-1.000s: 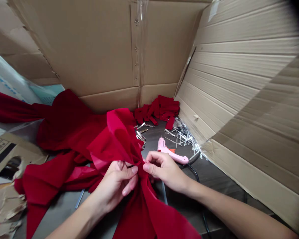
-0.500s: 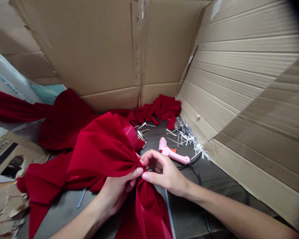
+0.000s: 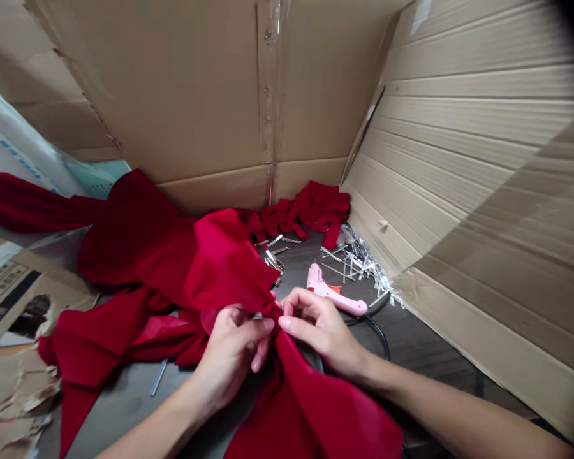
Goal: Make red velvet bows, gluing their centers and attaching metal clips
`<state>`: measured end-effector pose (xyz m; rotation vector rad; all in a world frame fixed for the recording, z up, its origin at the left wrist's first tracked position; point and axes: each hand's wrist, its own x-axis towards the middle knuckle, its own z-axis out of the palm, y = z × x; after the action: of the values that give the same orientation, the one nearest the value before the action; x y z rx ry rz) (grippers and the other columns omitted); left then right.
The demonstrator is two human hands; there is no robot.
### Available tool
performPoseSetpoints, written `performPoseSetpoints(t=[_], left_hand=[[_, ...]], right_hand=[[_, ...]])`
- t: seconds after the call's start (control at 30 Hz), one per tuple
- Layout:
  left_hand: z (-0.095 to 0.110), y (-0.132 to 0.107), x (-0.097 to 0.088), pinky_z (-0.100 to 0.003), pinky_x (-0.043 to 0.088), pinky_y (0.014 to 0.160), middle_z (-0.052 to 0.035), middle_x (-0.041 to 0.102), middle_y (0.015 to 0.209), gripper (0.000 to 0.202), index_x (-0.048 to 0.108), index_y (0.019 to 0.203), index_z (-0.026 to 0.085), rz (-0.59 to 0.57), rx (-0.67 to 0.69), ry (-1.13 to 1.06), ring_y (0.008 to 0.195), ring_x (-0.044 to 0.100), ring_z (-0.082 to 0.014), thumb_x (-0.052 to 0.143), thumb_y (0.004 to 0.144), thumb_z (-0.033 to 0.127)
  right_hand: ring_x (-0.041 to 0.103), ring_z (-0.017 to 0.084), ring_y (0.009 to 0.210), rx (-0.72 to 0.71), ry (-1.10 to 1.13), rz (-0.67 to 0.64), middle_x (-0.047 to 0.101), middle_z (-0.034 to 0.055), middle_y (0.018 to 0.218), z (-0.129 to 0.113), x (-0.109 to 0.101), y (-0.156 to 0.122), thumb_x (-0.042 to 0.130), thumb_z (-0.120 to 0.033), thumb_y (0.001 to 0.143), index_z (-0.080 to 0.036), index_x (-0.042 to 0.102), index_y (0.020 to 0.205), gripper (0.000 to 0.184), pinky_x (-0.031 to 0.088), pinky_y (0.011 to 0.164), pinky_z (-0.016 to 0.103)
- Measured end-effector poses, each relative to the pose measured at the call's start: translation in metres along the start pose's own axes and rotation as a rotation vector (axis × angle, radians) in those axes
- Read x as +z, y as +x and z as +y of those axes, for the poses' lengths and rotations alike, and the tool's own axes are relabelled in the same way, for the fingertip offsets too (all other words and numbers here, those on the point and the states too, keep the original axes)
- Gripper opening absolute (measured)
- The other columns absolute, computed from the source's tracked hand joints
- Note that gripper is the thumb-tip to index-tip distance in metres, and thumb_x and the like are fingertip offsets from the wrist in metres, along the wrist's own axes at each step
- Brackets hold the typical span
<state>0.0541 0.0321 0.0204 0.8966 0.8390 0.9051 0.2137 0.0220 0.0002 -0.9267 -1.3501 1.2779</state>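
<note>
Now our left hand (image 3: 232, 357) and right hand (image 3: 318, 331) pinch the gathered red fabric (image 3: 229, 268) at 1 narrow, bunched point.

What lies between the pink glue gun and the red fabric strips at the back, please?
In the head view, thin metal pins lie there on the dark tabletop, between the pink glue gun and the red fabric strips.

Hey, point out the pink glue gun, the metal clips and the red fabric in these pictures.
Pink hot glue gun (image 3: 332, 294): head view, on its pink body, near the handle.
Metal clips (image 3: 272, 258): head view, on the small cluster beside the fabric.
Red fabric (image 3: 229, 268): head view, on the fold above the hands.
</note>
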Motion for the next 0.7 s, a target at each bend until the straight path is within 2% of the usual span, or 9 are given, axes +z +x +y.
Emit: performPoseSetpoints(t=[0.1, 0.2, 0.27, 0.33, 0.43, 0.57, 0.63, 0.7], left_hand=[[0.008, 0.003, -0.003, -0.017, 0.021, 0.034, 0.0035, 0.055, 0.054, 0.031, 0.065, 0.093, 0.011, -0.077, -0.034, -0.009, 0.035, 0.035, -0.0032, 0.077, 0.066, 0.022], [0.012, 0.004, -0.006, -0.017, 0.017, 0.035, 0.0059, 0.049, 0.049, 0.036, 0.066, 0.093, 0.01, -0.085, -0.094, 0.022, 0.035, 0.03, -0.002, 0.081, 0.064, 0.023], [0.011, 0.003, -0.008, -0.017, 0.023, 0.039, 0.0053, 0.049, 0.049, 0.035, 0.067, 0.09, 0.009, -0.065, -0.091, 0.015, 0.04, 0.035, -0.0033, 0.083, 0.062, 0.022], [0.009, 0.001, -0.009, -0.02, 0.036, 0.048, 0.0012, 0.058, 0.056, 0.03, 0.07, 0.087, 0.01, -0.056, -0.098, -0.02, 0.048, 0.047, -0.0071, 0.082, 0.063, 0.023], [0.007, -0.002, -0.01, -0.032, 0.048, 0.071, -0.0056, 0.07, 0.068, 0.024, 0.072, 0.085, 0.011, -0.083, -0.211, -0.101, 0.066, 0.063, -0.018, 0.079, 0.066, 0.025], [0.006, -0.005, -0.011, -0.042, 0.046, 0.093, -0.0109, 0.076, 0.084, 0.029, 0.075, 0.085, 0.012, -0.179, -0.364, -0.193, 0.09, 0.068, -0.0293, 0.079, 0.062, 0.028], [0.005, -0.006, -0.012, -0.043, 0.045, 0.097, -0.0118, 0.076, 0.088, 0.029, 0.075, 0.087, 0.011, -0.251, -0.379, -0.181, 0.097, 0.067, -0.031, 0.077, 0.065, 0.029], [0.005, -0.007, -0.013, -0.043, 0.045, 0.097, -0.0117, 0.075, 0.094, 0.03, 0.074, 0.094, 0.012, -0.305, -0.337, -0.153, 0.101, 0.066, -0.0311, 0.075, 0.069, 0.027]], right_hand=[[0.047, 0.011, 0.062, -0.002, 0.051, -0.035, 0.053, -0.0024, 0.07, -0.001, -0.008, 0.006, 0.072, -0.043, 0.074, -0.019, 0.05, 0.077, 0.033, 0.037, 0.059, 0.024], [0.051, 0.012, 0.064, 0.029, 0.067, -0.058, 0.056, -0.0016, 0.069, -0.005, -0.013, 0.008, 0.076, -0.045, 0.07, -0.018, 0.052, 0.076, 0.036, 0.04, 0.06, 0.025], [0.054, 0.013, 0.066, 0.043, 0.032, -0.068, 0.059, 0.0, 0.071, -0.008, -0.015, 0.008, 0.074, -0.045, 0.072, -0.017, 0.056, 0.078, 0.033, 0.041, 0.061, 0.025], [0.057, 0.014, 0.069, 0.039, -0.026, -0.079, 0.063, 0.0019, 0.075, -0.01, -0.016, 0.007, 0.072, -0.042, 0.074, -0.017, 0.06, 0.08, 0.029, 0.044, 0.064, 0.027], [0.059, 0.015, 0.071, 0.026, -0.073, -0.087, 0.065, 0.0029, 0.078, -0.011, -0.017, 0.006, 0.073, -0.038, 0.074, -0.016, 0.063, 0.081, 0.025, 0.046, 0.068, 0.028], [0.058, 0.014, 0.069, 0.004, -0.054, -0.14, 0.064, 0.0019, 0.076, -0.015, -0.019, 0.003, 0.074, -0.039, 0.073, -0.016, 0.063, 0.079, 0.027, 0.046, 0.065, 0.027], [0.057, 0.014, 0.069, -0.027, -0.052, -0.212, 0.064, 0.0021, 0.077, -0.019, -0.022, 0.002, 0.073, -0.04, 0.075, -0.016, 0.065, 0.082, 0.026, 0.045, 0.063, 0.027], [0.054, 0.013, 0.066, -0.118, -0.099, -0.288, 0.063, 0.0019, 0.076, -0.024, -0.023, 0.0, 0.073, -0.039, 0.076, -0.016, 0.067, 0.084, 0.025, 0.044, 0.06, 0.026]])
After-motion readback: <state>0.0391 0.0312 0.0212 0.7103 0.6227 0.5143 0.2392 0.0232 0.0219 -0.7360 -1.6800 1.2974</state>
